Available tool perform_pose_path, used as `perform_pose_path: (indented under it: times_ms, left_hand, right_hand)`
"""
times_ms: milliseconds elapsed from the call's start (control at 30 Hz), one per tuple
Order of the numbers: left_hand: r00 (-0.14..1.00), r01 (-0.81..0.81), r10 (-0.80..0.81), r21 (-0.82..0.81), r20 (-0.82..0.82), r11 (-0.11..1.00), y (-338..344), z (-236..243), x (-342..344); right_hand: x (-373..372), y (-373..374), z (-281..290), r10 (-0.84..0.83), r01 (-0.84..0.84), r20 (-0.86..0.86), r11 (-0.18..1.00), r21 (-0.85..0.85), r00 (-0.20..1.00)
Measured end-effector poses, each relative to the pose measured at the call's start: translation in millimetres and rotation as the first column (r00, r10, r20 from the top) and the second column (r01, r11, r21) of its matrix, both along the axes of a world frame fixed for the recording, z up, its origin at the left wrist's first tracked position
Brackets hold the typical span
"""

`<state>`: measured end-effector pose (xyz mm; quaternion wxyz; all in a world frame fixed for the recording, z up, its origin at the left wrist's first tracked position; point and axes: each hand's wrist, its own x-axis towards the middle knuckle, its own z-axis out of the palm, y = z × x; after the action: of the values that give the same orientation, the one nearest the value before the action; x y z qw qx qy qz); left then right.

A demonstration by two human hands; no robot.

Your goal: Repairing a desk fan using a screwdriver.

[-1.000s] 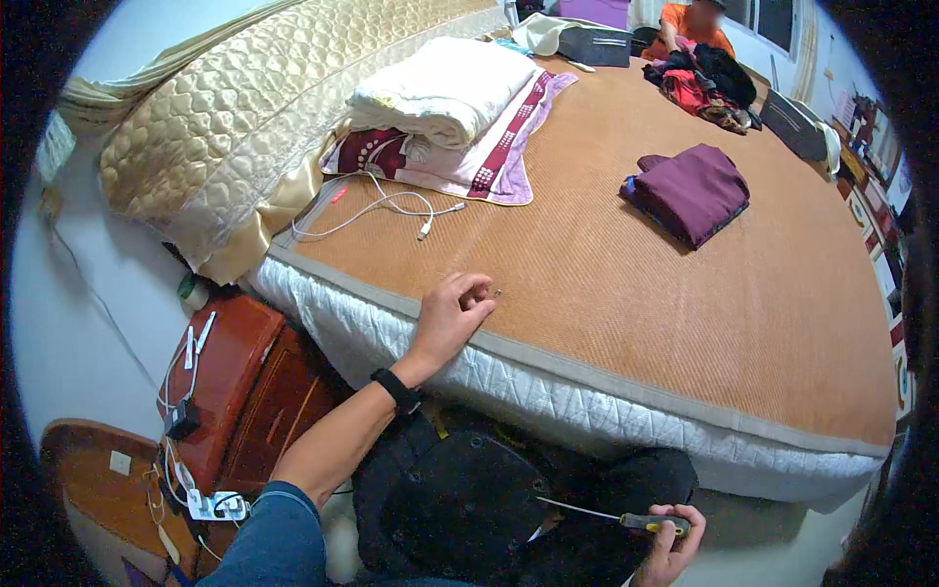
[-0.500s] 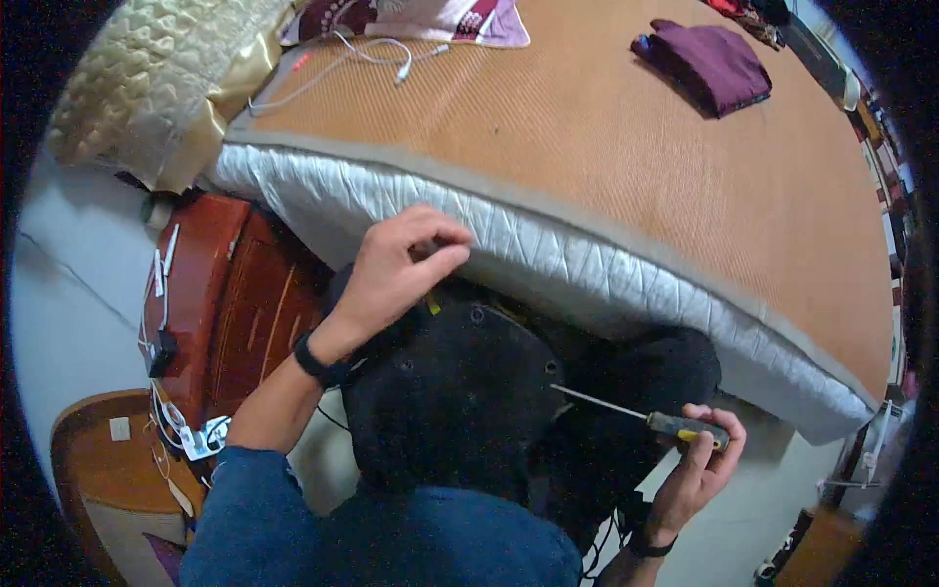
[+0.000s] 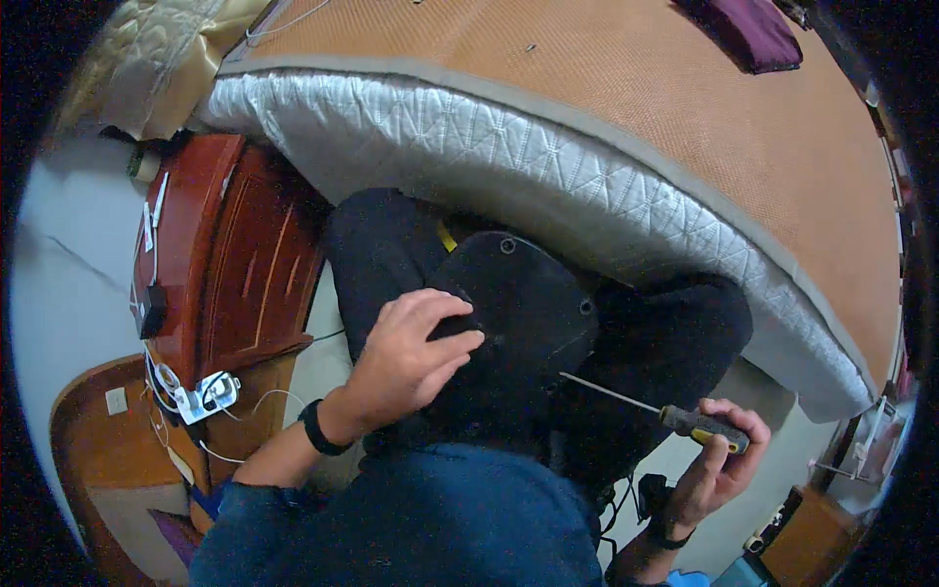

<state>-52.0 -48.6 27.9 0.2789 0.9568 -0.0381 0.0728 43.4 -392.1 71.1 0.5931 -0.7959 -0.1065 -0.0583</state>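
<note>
Panel (image 3: 528, 298) on lap (image 3: 650, 338), 2 o'clock from left hand (image 3: 416, 352) (the nearer), 10 o'clock from right hand (image 3: 719, 460). Right hand wrapped round screwdriver (image 3: 675, 418), long axis toward 10 o'clock, tip near panel. Left hand half-curled, thumb and fingertips apart, nothing visible between.

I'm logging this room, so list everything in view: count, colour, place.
Bed: 1, tan top, white side, top
Cloth: 1, purple, on bed
Quilted cover: 1, gold, upper left
Cabinet: 1, reddish brown, left
Power strip: 1, white, lower left
Adapter: 1, black, cabinet's left edge
Panel: 1, black, on lap
Screwdriver: 1, dark and yellow, lower right
Wristbands: 2, black, on wrists
Left hand: 1, bare, over panel
Right hand: 1, bare, around screwdriver
</note>
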Motion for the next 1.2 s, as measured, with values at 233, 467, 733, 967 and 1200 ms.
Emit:
perform_pose_path:
  times_ms: [233,467,733,967,1200]
  left_hand:
    - [0.996,0.086,-0.081,0.120,-0.044,0.989,-14,-11,-23]
    - [0.995,0.098,-0.093,0.165,-0.039,0.981,-23,-12,-23]
    - [0.998,0.037,-0.030,0.126,-0.063,0.991,-31,-11,-19]
    - [0.985,0.167,-0.168,-0.036,-0.027,0.985,-46,-14,-24]
    - [0.957,0.277,-0.284,-0.114,-0.055,0.954,-63,-22,-31]
  right_hand:
    - [-10,-2,0,0.030,-0.030,-0.014,0.999,-0.029,0.999]
    - [-17,-4,7,0.061,-0.060,0.012,0.997,-0.057,0.998]
    - [-26,-4,11,0.019,-0.013,0.052,0.993,-0.113,0.998]
    - [-30,-4,5,0.080,-0.075,0.049,0.993,-0.093,0.996]
    - [-30,1,1,0.170,-0.151,0.103,0.975,-0.165,0.980]
